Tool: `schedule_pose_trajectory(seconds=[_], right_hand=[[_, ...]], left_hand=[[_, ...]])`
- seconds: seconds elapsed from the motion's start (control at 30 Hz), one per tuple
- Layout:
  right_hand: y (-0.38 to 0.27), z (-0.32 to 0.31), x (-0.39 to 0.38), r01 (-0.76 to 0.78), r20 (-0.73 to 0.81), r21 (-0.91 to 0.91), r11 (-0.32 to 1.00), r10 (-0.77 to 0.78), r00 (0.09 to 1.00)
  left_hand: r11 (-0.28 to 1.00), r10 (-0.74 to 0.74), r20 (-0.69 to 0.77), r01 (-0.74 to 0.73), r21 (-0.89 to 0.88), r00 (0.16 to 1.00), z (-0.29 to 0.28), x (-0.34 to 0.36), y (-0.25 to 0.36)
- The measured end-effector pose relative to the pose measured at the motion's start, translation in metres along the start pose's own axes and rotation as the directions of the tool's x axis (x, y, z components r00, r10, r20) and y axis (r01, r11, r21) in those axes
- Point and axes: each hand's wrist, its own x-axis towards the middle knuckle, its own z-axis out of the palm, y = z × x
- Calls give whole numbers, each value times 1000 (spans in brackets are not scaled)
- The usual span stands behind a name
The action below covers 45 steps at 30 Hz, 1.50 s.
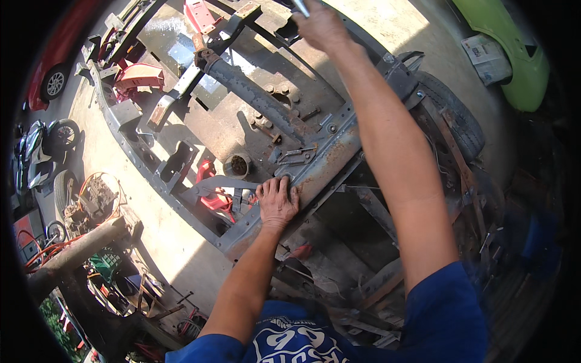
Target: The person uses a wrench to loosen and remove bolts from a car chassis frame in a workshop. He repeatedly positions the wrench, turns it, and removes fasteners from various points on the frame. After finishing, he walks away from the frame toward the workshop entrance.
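Observation:
My left hand (278,202) lies on a rusty grey crossmember (331,166) of a vehicle frame, its fingers spread over the metal. My right hand (325,29) is raised at the top, closed around a silver metal rod-like tool (301,7). Most of that tool is cut off by the picture's edge, so its kind does not show. Several small metal tools (295,157) lie on the crossmember just beyond my left hand. A round can (236,165) with dark contents stands further left, inside the frame.
A thick grey tube (248,88) runs across the frame's middle, and loose bolts lie near it. Red jack stands (213,192) sit under the left rail. A tyre (451,115) stands at right, near a green body panel (514,54). A brown post (78,254) rises at lower left.

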Motion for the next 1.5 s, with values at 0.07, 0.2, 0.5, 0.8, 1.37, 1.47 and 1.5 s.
schedule_pose_trajectory(seconds=[0.07,0.2,0.5,0.8,1.37,1.47,1.5], right_hand=[[-89,44,-72,233,152,139,963,-253,955],[-165,50,-262,386,198,252,887,-438,877],[-142,-151,-456,375,-417,464,803,-175,892],[-101,-200,-393,532,-685,523,666,-43,727],[-176,-106,-269,624,-341,159,765,-550,762],[-189,-38,-351,588,-110,187,787,-578,809],[-183,-20,-381,567,64,171,806,-583,810]], left_hand=[[999,38,-8,-38,10,999,1,0,-1],[992,67,-158,-83,-97,985,1,-1,-2],[998,36,-127,-41,-42,991,-2,-5,-1],[997,53,-156,-60,-40,986,-1,-3,-2],[996,88,-135,-88,3,987,-3,1,1],[995,99,-165,-100,4,981,-1,1,1],[999,44,-105,-43,17,993,0,0,0]])
